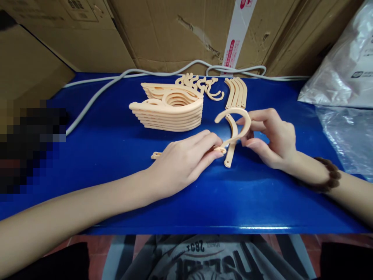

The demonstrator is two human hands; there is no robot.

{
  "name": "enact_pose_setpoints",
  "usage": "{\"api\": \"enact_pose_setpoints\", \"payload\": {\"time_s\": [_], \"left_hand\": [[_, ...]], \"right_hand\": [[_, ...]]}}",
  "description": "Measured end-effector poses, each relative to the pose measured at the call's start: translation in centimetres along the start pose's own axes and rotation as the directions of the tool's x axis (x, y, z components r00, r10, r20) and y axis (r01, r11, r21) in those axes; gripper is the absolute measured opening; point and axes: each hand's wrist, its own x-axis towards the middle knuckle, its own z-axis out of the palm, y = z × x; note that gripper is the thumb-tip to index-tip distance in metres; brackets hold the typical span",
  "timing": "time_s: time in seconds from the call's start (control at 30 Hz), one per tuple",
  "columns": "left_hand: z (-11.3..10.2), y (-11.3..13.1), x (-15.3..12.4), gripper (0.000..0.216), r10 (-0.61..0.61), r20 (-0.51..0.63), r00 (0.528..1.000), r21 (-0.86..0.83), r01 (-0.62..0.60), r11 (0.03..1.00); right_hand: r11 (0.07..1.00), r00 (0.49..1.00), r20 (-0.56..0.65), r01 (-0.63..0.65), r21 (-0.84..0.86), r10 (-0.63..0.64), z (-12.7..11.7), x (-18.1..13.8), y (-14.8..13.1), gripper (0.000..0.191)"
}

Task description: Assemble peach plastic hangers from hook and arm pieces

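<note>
My right hand pinches a peach plastic hook piece that curves up above the blue table. My left hand lies over a flat peach hanger arm on the table, its fingertips pressing the hook's base at the joint. A second curved hanger arm lies under the hook between both hands.
A stack of folded peach hangers sits behind my hands, with loose hooks and curved arms behind it. A white cable runs along the back. Cardboard boxes line the wall; plastic bags lie at right.
</note>
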Motion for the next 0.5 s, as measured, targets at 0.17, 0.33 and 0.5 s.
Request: {"api": "enact_pose_setpoints", "payload": {"time_s": [0.17,0.33,0.5], "left_hand": [[-0.3,0.4,0.2,0.014,-0.282,0.089,0.955,-0.509,0.287,0.812],[-0.7,1.3,0.2,0.014,-0.376,0.302,0.876,-0.77,0.457,0.445],[-0.7,0.9,0.5,0.01,-0.385,0.411,0.826,-0.817,0.521,0.247]], "right_hand": [[0.969,0.991,0.03,-0.118,-0.215,0.127,0.3,0.4,0.7,0.017],[0.92,0.962,0.07,-0.23,-0.317,0.264,0.5,0.6,0.7,0.022],[0.869,0.919,0.161,-0.269,-0.416,0.361,0.4,0.8,0.5,0.024]]}}
